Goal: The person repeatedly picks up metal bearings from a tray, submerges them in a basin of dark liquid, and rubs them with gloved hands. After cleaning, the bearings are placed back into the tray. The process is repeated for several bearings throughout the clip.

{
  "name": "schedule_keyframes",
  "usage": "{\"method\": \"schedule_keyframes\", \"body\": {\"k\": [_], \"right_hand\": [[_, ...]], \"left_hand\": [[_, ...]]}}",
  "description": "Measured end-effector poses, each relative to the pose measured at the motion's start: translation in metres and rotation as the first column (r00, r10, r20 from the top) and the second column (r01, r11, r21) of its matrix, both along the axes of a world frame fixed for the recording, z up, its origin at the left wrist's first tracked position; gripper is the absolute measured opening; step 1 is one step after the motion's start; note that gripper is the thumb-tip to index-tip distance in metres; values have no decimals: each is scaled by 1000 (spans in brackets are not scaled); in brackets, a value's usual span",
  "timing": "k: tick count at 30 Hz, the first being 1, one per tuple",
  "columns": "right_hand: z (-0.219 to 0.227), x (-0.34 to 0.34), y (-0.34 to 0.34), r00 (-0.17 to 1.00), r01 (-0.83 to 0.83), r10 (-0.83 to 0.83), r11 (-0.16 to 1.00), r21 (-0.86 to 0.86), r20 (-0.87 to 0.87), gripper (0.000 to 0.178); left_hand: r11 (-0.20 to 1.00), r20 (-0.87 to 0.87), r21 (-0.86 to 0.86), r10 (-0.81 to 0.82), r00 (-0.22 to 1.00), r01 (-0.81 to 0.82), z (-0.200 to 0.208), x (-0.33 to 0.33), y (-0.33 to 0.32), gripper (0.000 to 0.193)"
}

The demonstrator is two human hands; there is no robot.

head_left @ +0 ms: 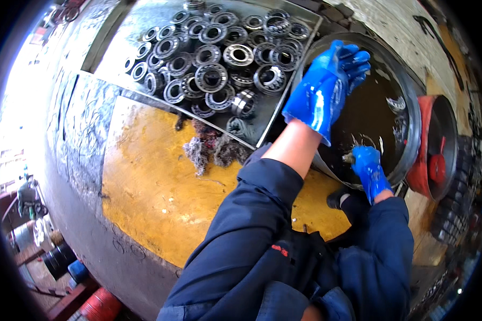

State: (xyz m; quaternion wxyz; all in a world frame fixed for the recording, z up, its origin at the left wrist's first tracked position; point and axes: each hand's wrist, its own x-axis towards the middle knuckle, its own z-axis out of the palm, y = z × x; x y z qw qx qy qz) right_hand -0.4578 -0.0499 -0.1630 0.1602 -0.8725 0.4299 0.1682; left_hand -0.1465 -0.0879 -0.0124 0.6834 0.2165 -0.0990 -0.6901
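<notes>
Evidently, a round metal tub (pixel 412 122) is being worked over by two blue-gloved hands.

To the left of the left hand (pixel 334 80), a metal tray (pixel 268 109) is crowded with roller bearings (pixel 245 103); below it, fibrous rags (pixel 198 154) are strewn on a yellow sheet (pixel 155 187). Beyond the right hand (pixel 369 167), a red basin (pixel 420 160) is set beside the tub. Part of the tub is hidden by the left glove, its fingers loosely bent; whether anything is held there cannot be told. By the right fingers a small item (pixel 348 158), too blurred to name, is gripped at the tub's near side. Beneath both, murky brown liquid (pixel 358 115) is streaked with glints.
</notes>
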Motion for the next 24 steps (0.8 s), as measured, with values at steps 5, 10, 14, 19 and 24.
{"method": "schedule_keyframes", "body": {"k": [5, 10, 14, 19, 24], "right_hand": [[28, -5, 19, 645, 651, -758, 613, 448, 101, 36], [35, 11, 24, 993, 115, -117, 991, -75, -27, 29], [23, 3, 10, 933, -179, 164, 984, -19, -321, 25], [-44, -36, 13, 620, 438, -710, 667, 604, 335, 37], [-69, -43, -7, 926, 365, -356, 930, -53, 125, 29]], "left_hand": [[991, 140, 0, -136, 981, 137, 7, 5, 6, 64], [956, 553, 111, -287, 782, 273, 2, -25, 10, 67], [959, 906, -63, -61, 419, 276, -42, -60, 45, 70], [993, 977, -22, 47, -210, 119, -51, -77, 115, 63], [999, 892, -40, 52, -450, 36, -92, -109, 131, 61]]}}
